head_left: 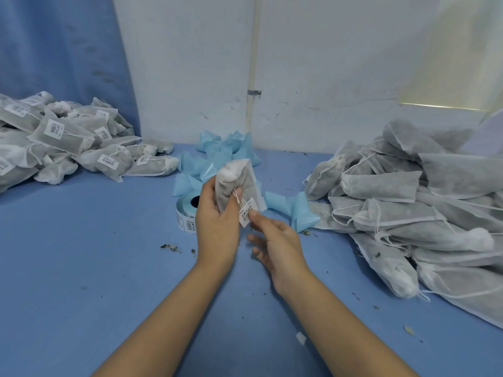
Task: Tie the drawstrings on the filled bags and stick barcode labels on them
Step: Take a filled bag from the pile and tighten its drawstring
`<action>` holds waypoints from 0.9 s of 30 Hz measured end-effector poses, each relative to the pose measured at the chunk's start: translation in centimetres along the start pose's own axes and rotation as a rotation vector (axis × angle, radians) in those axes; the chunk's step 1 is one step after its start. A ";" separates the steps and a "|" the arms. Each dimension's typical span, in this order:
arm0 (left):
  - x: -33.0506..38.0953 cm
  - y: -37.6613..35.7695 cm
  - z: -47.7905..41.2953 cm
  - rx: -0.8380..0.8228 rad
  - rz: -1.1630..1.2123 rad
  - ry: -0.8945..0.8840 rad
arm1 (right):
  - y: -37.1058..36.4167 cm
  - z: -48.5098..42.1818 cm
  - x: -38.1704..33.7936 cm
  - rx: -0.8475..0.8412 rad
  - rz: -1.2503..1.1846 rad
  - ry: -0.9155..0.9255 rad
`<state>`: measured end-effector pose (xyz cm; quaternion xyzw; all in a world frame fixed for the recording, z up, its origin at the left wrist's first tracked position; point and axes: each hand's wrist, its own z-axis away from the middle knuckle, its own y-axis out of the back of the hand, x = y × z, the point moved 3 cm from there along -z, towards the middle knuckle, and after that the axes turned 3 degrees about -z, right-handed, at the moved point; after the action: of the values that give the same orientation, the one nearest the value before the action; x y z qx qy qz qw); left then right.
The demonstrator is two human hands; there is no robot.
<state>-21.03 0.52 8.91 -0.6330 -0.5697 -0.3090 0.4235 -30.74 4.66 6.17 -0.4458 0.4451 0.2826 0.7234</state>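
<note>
Head view | left hand point(217, 213) grips tied drawstring bag point(236, 183) above counter point(95, 254) | right hand point(275, 240) fingers loose, thumb pressing barcode label point(248, 212) onto it | done: labelled pile point(68, 137) far left | remaining: larger unlabelled pile point(408, 200) at right | judged roughly midway
</note>
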 end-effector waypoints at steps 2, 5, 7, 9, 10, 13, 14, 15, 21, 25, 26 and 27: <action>0.0 0.1 -0.4 -0.036 0.040 0.046 | 0.2 -0.3 0.0 -0.029 0.020 0.086; -0.6 0.0 -0.5 -0.121 0.051 0.181 | 0.8 -0.7 -0.4 -0.118 -0.001 0.152; -1.2 0.0 -0.4 -0.158 0.038 0.265 | 1.0 -0.9 -0.6 -0.195 -0.027 0.136; -1.5 0.0 -0.1 -0.198 0.092 0.316 | 1.3 -1.1 -0.6 -0.221 -0.074 0.121; -1.6 -0.1 0.0 -0.223 0.122 0.336 | 1.4 -1.2 -0.6 -0.215 -0.105 0.121; -2.0 -0.4 0.4 -0.288 0.108 0.368 | 1.6 -1.5 -0.6 -0.174 -0.208 0.135; -2.2 -0.5 0.6 -0.310 0.092 0.381 | 1.7 -1.5 -0.6 -0.157 -0.245 0.139; -2.4 -0.6 0.8 -0.327 0.089 0.407 | 1.8 -1.6 -0.6 -0.146 -0.277 0.143; -3.2 0.1 0.5 -0.344 0.151 0.491 | 1.8 -1.7 -0.6 -0.139 -0.272 0.154; -3.1 0.1 0.5 -0.373 0.231 0.525 | 1.8 -1.6 -0.6 -0.147 -0.314 0.147; -3.1 0.1 0.5 -0.367 0.173 0.505 | 1.9 -1.6 -0.6 -0.146 -0.323 0.149; -2.9 0.1 0.5 -0.371 0.086 0.469 | 2.0 -1.7 -0.7 -0.143 -0.332 0.150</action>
<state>-21.48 -0.36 6.10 -0.6344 -0.3628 -0.5273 0.4334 -33.27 4.04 5.65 -0.5833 0.3970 0.1563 0.6912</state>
